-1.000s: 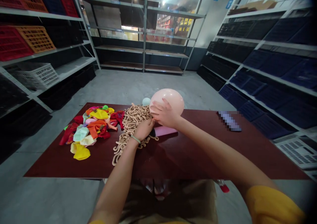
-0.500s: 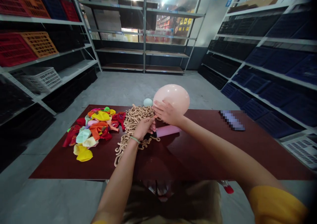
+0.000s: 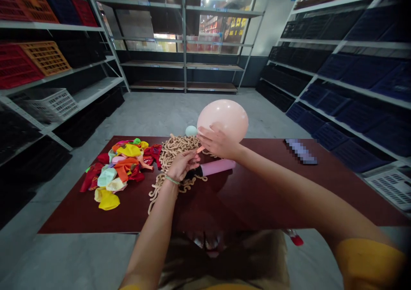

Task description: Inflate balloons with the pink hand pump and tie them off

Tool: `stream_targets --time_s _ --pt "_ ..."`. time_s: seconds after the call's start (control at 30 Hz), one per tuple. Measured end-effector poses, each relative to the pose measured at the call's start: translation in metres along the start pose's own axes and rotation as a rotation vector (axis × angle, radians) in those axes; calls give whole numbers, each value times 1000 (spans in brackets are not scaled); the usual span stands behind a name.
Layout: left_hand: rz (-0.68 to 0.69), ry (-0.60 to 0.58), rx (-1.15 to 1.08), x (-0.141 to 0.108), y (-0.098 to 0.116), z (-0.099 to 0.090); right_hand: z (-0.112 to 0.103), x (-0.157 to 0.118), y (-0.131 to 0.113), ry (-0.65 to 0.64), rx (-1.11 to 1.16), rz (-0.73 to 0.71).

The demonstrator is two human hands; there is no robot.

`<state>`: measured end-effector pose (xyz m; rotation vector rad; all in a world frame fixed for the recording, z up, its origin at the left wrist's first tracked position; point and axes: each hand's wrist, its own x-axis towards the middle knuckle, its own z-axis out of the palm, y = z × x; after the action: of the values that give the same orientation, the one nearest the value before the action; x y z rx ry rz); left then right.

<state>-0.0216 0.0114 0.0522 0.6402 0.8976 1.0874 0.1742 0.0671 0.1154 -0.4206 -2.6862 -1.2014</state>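
A large pale pink balloon (image 3: 229,114), blown up, is held above the far edge of the table. The fingers of my left hand (image 3: 183,167) are closed in a pinch on its stretched neck (image 3: 201,149). My right hand (image 3: 221,142) lies along the balloon's near side and holds it, with the fingertips close to the neck. Below both hands lies a pink tube with a black end, looking like a hand pump (image 3: 218,167). Beside it spreads a heap of tan, rope-like curled pieces (image 3: 178,151).
Uninflated balloons in many colours (image 3: 123,166) are piled at the left of the dark red table (image 3: 257,196). A small pale green ball or balloon (image 3: 191,131) sits behind the tan heap. A blurred-out phone-like object (image 3: 301,151) lies at the right. Shelves with crates (image 3: 46,57) stand around.
The balloon appears slightly higher and larger in view. My left hand has shifted a little left, and more of the neck shows stretched between my hands.
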Motion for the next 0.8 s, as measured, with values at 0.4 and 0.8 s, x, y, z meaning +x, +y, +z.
stream_targets --time_s 0.4,0.8 --pt "86 39 48 1 1 0 -4 -7 10 13 78 48" --pt "197 6 253 14 -17 1 -7 -1 3 -10 -20 10"
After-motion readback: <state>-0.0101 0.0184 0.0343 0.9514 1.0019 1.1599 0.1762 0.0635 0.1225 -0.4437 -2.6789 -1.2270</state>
